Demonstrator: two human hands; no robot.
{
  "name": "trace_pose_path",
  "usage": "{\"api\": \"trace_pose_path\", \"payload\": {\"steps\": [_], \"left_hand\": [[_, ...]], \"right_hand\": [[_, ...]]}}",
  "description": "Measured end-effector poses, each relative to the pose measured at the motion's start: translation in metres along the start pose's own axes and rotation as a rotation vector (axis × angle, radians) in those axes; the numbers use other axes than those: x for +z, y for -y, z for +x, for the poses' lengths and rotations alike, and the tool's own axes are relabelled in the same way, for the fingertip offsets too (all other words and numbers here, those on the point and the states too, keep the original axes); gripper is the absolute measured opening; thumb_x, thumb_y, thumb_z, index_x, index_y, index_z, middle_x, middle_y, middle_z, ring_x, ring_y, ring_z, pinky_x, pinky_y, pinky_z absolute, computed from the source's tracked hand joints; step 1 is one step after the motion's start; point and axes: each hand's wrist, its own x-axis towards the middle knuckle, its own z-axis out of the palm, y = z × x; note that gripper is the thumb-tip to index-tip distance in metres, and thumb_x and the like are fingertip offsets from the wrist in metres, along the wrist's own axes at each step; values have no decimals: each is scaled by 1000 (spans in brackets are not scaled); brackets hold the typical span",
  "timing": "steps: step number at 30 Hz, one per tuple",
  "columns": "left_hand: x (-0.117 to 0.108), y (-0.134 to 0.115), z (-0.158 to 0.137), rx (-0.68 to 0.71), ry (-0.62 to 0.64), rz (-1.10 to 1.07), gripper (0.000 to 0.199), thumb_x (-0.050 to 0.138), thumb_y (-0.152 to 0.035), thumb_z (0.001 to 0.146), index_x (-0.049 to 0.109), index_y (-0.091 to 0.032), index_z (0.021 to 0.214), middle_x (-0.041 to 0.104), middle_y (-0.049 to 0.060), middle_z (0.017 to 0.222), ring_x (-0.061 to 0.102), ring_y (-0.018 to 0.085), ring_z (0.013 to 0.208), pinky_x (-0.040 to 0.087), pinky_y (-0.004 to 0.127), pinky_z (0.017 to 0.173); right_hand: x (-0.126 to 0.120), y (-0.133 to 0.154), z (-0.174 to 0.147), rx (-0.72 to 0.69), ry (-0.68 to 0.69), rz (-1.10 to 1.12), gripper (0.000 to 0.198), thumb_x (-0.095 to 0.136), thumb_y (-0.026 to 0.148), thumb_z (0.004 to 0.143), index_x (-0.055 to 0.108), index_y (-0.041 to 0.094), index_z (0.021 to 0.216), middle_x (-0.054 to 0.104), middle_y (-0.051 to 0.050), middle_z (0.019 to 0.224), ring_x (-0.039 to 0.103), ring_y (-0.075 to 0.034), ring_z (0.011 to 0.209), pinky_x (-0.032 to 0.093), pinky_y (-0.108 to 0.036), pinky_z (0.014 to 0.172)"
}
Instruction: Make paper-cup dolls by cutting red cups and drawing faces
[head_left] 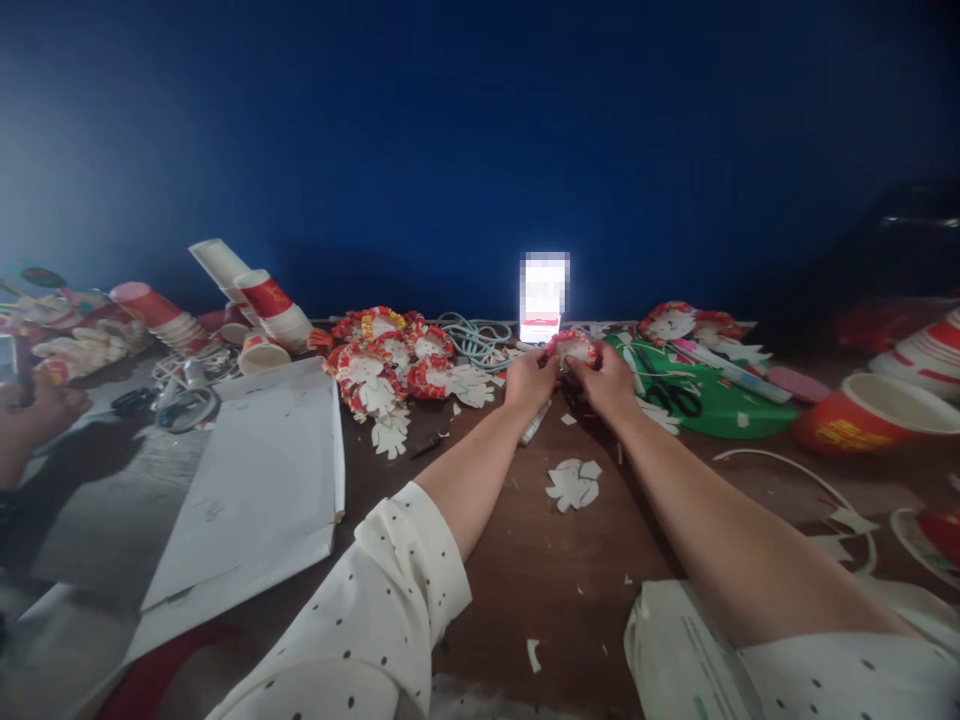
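Observation:
A small round paper craft with a red frilled rim and pale centre is between my hands, in front of a lit phone screen. My left hand pinches its left side. With thumb and fingers closed, my right hand grips the right side. The fingertips are partly hidden. Below on the table lie white paper cutouts, and a white tube or pen sits just under my left hand. Similar red-rimmed crafts are piled to the left.
Stacked paper cups and a white board stand left. On the right are black-handled scissors on a green sheet, a red cup and a white bag. Another person's hand shows at far left.

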Motion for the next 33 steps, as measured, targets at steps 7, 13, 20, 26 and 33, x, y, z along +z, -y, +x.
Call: {"api": "trace_pose_path", "payload": {"steps": [7, 13, 20, 26, 33], "left_hand": [[-2, -3, -2, 18, -48, 45, 30, 55, -41, 84, 67, -17, 99, 68, 3, 77, 64, 14, 63, 49, 24, 64], [-4, -3, -2, 22, -102, 82, 29, 53, -37, 86, 67, -17, 102, 70, 5, 83, 66, 16, 73, 49, 24, 69], [-6, -5, -2, 6, -121, 169, 24, 53, -35, 86, 68, -17, 88, 69, 4, 77, 65, 16, 76, 49, 25, 71], [-5, -4, -1, -30, -70, 76, 24, 52, -33, 87, 67, -16, 95, 69, 4, 76, 65, 13, 63, 48, 24, 67], [-6, -7, -2, -27, -131, 74, 30, 59, -33, 83, 66, -17, 107, 70, 6, 89, 65, 16, 78, 49, 27, 76]], "right_hand": [[-1, 2, -1, 17, 19, -11, 48, 63, 41, 72, 62, 17, 113, 70, -10, 101, 64, -26, 88, 50, -39, 83], [0, 3, -3, -4, 88, 6, 50, 64, 40, 71, 61, 17, 115, 70, -9, 99, 64, -25, 86, 50, -42, 83], [0, 3, -4, 4, 135, 46, 50, 64, 41, 71, 61, 16, 114, 70, -8, 93, 65, -23, 82, 52, -39, 79], [0, 4, -5, 46, 139, 55, 50, 64, 40, 71, 61, 16, 115, 70, -7, 91, 65, -22, 76, 53, -38, 71], [-1, 6, -5, 32, 149, 33, 49, 64, 39, 72, 61, 15, 115, 70, -8, 92, 65, -22, 77, 52, -37, 74]]}}
